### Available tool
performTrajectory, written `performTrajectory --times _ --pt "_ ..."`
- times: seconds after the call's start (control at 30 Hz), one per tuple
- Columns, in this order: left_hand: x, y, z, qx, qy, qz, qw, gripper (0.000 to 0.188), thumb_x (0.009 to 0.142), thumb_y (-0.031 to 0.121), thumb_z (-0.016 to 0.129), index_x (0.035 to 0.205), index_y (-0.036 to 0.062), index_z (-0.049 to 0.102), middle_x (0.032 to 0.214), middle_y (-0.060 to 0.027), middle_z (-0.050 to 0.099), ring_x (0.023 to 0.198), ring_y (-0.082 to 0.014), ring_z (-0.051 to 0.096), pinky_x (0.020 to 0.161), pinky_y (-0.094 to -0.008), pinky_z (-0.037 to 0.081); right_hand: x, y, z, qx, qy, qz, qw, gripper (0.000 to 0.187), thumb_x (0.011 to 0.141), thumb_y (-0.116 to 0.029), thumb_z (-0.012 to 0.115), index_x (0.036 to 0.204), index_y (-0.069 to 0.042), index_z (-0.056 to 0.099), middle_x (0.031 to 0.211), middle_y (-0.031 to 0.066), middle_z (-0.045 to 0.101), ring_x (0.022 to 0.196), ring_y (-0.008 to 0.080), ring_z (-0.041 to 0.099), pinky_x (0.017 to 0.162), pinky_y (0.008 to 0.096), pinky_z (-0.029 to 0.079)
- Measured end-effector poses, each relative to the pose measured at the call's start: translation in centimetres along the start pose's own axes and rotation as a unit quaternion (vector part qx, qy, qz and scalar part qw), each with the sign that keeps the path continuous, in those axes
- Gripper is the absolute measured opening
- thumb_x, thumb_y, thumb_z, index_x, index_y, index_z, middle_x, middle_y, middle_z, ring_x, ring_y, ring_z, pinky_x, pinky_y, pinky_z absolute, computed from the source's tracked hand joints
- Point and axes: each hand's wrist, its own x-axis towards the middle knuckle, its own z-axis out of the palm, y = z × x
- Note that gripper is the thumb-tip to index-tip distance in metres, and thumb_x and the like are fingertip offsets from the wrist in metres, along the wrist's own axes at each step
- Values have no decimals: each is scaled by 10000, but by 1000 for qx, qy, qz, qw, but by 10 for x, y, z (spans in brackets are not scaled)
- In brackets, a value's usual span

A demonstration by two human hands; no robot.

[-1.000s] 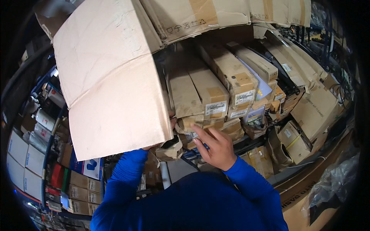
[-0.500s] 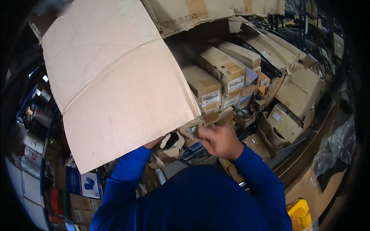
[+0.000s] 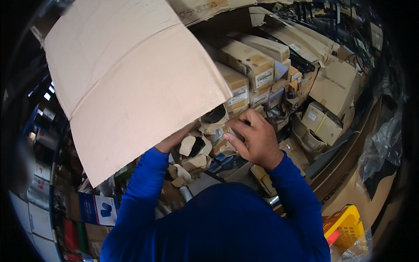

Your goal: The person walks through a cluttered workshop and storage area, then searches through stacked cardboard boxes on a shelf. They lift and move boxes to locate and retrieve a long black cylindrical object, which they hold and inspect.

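A large cardboard flap (image 3: 135,91) hangs across the left and middle of the view. My left hand (image 3: 176,137) reaches beneath its lower edge; the wrist shows, but the fingers are hidden. Right of it, my right hand (image 3: 258,139) is held with bent fingers, thumb and forefinger apart and nothing visible between them. Its fingertips are close to a torn-open carton (image 3: 214,126) with a dark round thing inside. Below that lies another torn carton (image 3: 194,148) with ragged flaps and a dark opening.
Long labelled cartons (image 3: 253,65) are stacked beyond my hands. A larger brown box (image 3: 334,85) leans at the right, above a smaller open box (image 3: 307,135). Clear plastic wrap (image 3: 379,146) and a yellow basket (image 3: 349,225) are at the lower right. Shelved boxes (image 3: 41,214) line the left.
My right hand has opened from a closer curl and moved slightly up. The cardboard flap has shifted, uncovering more of my left wrist and the torn carton with the dark round thing.
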Motion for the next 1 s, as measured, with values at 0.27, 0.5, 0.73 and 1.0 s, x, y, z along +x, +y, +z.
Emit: performTrajectory --times 0.27,0.5,0.73,1.0 --pt "6 -27 -26 94 1 2 996 452 1009 247 621 1370 -16 552 1356 -154 612 1224 -217 593 1076 -355 455 -1 -11 7 -20 -160 107 981 485 845 -124 636 1330 -102 637 843 171 615 679 359 652 623 441 545" --pt "-4 -24 -32 228 -30 110 967 470 1020 270 591 1398 0 522 1392 -148 579 1256 -220 567 1095 -361 439 33 -7 14 -114 -222 22 968 583 795 -153 615 1377 -121 598 668 168 654 635 362 669 607 470 544" --pt "-8 -27 -39 255 -61 161 951 488 1032 294 562 1426 15 492 1429 -141 547 1288 -223 542 1113 -367 423 15 -16 25 -168 -199 39 965 521 784 -102 627 1305 -102 623 647 166 645 663 364 686 612 465 556" --pt "-7 -32 -44 257 -99 190 942 508 1045 321 528 1458 33 458 1471 -134 509 1324 -226 514 1135 -374 405 -21 2 37 104 -26 191 976 372 857 -103 672 1223 -57 626 880 112 705 659 246 689 585 370 538"
